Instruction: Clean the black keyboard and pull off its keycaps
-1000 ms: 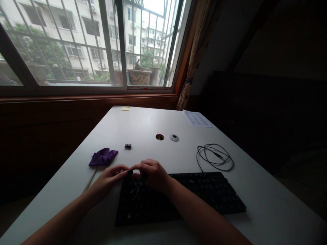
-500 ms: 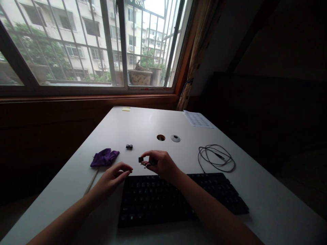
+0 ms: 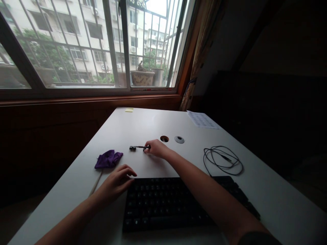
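Note:
A black keyboard (image 3: 158, 200) lies in front of me, partly covered by my right forearm. Beyond it, my right hand (image 3: 157, 148) is low over the white table, closed on a slim dark tool with thin metal ends, which looks like a keycap puller (image 3: 140, 146). A small black keycap (image 3: 144, 149) shows at its fingertips; whether it touches the table I cannot tell. Just left of the puller's tip sit two black keycaps (image 3: 132, 148) side by side. At the keyboard's upper left corner, my left hand (image 3: 121, 178) rests with fingers loosely apart, holding nothing.
Left of the keycaps is a crumpled purple cloth (image 3: 108, 159), with a pale stick (image 3: 96, 183) reaching from it toward my left arm. A coiled cable (image 3: 222, 160) lies at right. Farther back are a cable hole (image 3: 164, 139), its grey cover (image 3: 179, 140) and printed paper (image 3: 203, 119).
My right hand has moved away from me, from above the keyboard's back edge toward the two keycaps, carrying the puller and keycap. My left hand has barely moved.

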### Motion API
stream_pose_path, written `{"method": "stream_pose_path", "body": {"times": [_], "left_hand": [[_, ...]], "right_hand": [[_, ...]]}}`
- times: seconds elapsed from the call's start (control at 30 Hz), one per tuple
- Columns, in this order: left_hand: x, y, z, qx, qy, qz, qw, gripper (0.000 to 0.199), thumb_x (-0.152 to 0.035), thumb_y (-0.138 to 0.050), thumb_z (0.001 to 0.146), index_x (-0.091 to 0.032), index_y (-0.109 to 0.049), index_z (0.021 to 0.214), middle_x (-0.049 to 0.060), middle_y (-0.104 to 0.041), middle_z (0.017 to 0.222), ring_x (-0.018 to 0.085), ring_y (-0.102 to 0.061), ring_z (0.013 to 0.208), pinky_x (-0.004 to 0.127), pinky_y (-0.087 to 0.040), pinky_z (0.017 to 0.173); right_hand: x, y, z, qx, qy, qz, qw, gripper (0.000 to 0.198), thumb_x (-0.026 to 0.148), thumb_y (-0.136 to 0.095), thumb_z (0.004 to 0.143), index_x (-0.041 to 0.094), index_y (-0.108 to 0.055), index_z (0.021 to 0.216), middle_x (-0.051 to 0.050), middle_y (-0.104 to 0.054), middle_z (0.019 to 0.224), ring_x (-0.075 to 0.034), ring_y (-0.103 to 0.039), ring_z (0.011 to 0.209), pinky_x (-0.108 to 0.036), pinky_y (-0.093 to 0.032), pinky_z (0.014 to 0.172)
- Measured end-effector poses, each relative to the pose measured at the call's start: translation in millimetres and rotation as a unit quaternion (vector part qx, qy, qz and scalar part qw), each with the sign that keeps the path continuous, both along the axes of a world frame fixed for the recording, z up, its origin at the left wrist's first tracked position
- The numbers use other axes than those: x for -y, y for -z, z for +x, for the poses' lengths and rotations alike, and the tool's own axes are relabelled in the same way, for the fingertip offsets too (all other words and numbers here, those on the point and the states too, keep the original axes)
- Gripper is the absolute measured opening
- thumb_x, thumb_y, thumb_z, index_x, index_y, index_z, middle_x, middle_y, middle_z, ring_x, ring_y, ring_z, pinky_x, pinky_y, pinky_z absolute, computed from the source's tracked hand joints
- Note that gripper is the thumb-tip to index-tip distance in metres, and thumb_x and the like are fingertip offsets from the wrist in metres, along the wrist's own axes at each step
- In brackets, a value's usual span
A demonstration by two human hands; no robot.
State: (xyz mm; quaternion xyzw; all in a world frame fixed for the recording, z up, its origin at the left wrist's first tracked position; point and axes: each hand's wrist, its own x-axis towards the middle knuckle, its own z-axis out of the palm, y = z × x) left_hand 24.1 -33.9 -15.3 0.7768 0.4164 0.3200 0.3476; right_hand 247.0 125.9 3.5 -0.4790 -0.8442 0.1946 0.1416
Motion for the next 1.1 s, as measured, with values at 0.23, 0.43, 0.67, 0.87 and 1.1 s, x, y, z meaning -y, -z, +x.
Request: {"method": "stream_pose_path", "body": {"times": [0.23,0.43,0.67,0.87,1.1], "left_hand": [[-0.6,-4.8,-0.3,-0.016,-0.008,0.001,1.0,0.016,-0.029,-0.054,0.096,-0.02,-0.066,0.097,0.005,-0.062,0.098,0.019,-0.062,0.088,0.028,-0.049,0.077],[-1.3,-3.9,0.3,-0.017,-0.009,0.007,1.0,0.015,-0.028,-0.053,0.095,-0.021,-0.066,0.097,0.005,-0.062,0.097,0.018,-0.061,0.087,0.029,-0.048,0.076],[-0.8,-4.4,0.1,-0.021,-0.005,0.008,1.0,0.015,-0.027,-0.053,0.095,-0.021,-0.065,0.098,0.005,-0.062,0.098,0.019,-0.061,0.088,0.03,-0.048,0.078],[-0.5,-6.7,1.4,-0.02,-0.008,0.001,1.0,0.016,-0.029,-0.053,0.095,-0.02,-0.066,0.097,0.005,-0.063,0.098,0.019,-0.061,0.087,0.029,-0.049,0.077],[-0.9,-6.3,0.1,-0.022,-0.005,0.005,1.0,0.016,-0.029,-0.053,0.095,-0.021,-0.066,0.097,0.006,-0.063,0.097,0.02,-0.061,0.088,0.031,-0.049,0.078]], "right_hand": [[-8.8,-1.3,-17.1,-0.009,-0.011,-0.011,1.0,0.02,0.027,-0.073,0.077,0.022,-0.077,0.095,-0.004,-0.075,0.088,-0.017,-0.066,0.078,-0.024,-0.046,0.067],[-14.8,3.2,-23.6,-0.022,-0.016,-0.019,0.999,0.026,0.027,-0.075,0.075,0.021,-0.076,0.1,-0.004,-0.075,0.093,-0.017,-0.066,0.08,-0.024,-0.046,0.069],[-17.4,12.1,-23.2,-0.039,-0.02,-0.022,0.999,0.021,0.027,-0.073,0.077,0.021,-0.077,0.096,-0.003,-0.074,0.091,-0.015,-0.065,0.079,-0.023,-0.046,0.07],[-18.4,13.4,-30.4,-0.042,-0.026,-0.011,0.999,0.021,0.027,-0.074,0.075,0.021,-0.077,0.095,-0.004,-0.074,0.091,-0.016,-0.065,0.08,-0.024,-0.046,0.071],[-18.8,15.1,-33.9,-0.042,-0.025,-0.003,0.999,0.021,0.027,-0.074,0.076,0.022,-0.077,0.096,-0.004,-0.074,0.092,-0.017,-0.064,0.082,-0.024,-0.046,0.072]]}}
